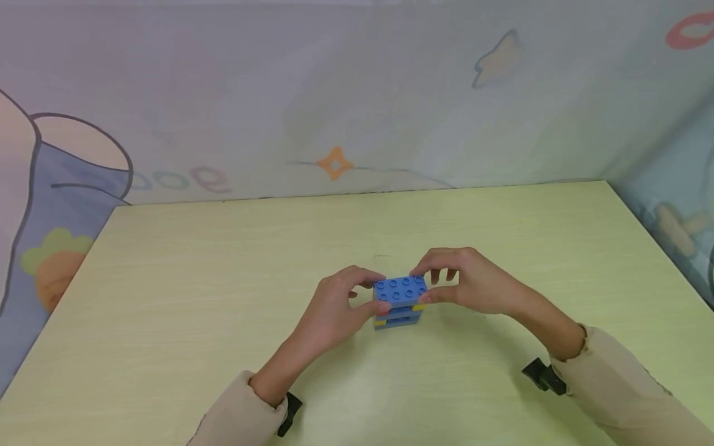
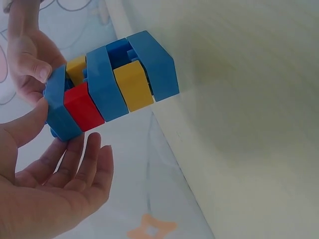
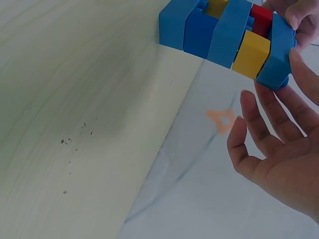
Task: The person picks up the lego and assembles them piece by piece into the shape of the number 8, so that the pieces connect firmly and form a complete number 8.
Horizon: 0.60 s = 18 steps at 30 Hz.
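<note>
A tower of toy building blocks stands upright on the table. Its top is a long blue brick [image 1: 400, 290] with round studs. Under that, a red brick [image 2: 84, 106] and a yellow brick [image 3: 251, 54] sit at opposite ends. A second long blue brick [image 2: 107, 84] follows, then another yellow brick [image 2: 133, 85] and a darker blue one [image 3: 199, 35], above a long blue base brick [image 2: 157, 64]. My left hand [image 1: 337, 306] pinches the top brick's left end between thumb and fingers. At the other end my right hand [image 1: 474, 282] grips the same brick.
The pale wooden table [image 1: 195, 297] extends around the tower. A printed cloth [image 1: 334, 93] hangs behind its far edge. Small dark specks [image 3: 65, 142] mark the tabletop. Black straps [image 1: 545, 376] show at the sleeve cuffs.
</note>
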Motion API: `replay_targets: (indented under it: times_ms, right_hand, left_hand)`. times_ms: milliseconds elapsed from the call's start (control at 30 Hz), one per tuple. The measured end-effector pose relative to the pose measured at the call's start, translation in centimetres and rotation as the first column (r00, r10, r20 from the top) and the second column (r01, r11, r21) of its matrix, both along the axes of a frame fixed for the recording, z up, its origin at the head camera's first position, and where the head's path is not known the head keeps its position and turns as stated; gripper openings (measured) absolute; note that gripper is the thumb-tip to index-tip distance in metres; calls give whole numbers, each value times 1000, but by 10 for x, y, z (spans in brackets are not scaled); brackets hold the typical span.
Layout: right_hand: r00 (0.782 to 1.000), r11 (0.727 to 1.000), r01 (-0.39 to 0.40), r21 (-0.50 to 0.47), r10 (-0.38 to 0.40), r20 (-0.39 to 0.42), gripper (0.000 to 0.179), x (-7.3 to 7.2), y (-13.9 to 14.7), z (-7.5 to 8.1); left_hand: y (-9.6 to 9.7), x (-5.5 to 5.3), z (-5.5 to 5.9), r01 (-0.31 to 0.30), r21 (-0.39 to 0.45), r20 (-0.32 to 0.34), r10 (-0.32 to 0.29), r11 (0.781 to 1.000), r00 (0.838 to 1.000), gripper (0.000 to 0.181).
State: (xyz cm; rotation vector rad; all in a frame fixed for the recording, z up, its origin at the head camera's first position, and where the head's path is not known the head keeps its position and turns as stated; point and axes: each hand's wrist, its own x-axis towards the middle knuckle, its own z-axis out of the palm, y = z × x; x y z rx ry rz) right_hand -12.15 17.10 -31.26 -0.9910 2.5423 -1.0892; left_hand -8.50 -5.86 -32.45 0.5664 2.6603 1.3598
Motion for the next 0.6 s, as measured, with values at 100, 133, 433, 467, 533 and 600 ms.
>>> replay_targets:
  times_ms: [100, 133, 433, 467, 533, 600]
  right_hand:
    - [1000, 1000, -1, -10, 1, 6, 26, 0, 0, -1]
    - [1000, 1000, 0, -14, 1, 7, 26, 0, 1, -2]
    - [1000, 997, 7, -78, -7, 9, 26, 0, 4, -10]
    - [1000, 996, 8, -88, -7, 6, 26, 0, 4, -11]
    - [1000, 994, 11, -105, -12, -8, 26, 0, 5, -14]
    - [999, 992, 11, -123, -15, -37, 27, 1, 6, -17]
  left_hand:
    - [1, -1, -1, -1, -6, -5, 1, 1000, 1000, 31]
    - [1, -1, -1, -2, -8, -7, 2, 1000, 1000, 30]
    - [3, -1, 0, -5, -21, -7, 4, 1000, 1000, 31]
    - [3, 0, 0, -5, -22, -8, 4, 1000, 1000, 31]
    - [3, 0, 0, -5, -23, -8, 5, 1000, 1000, 31]
    - [3, 0, 0, -5, -23, -8, 5, 1000, 1000, 31]
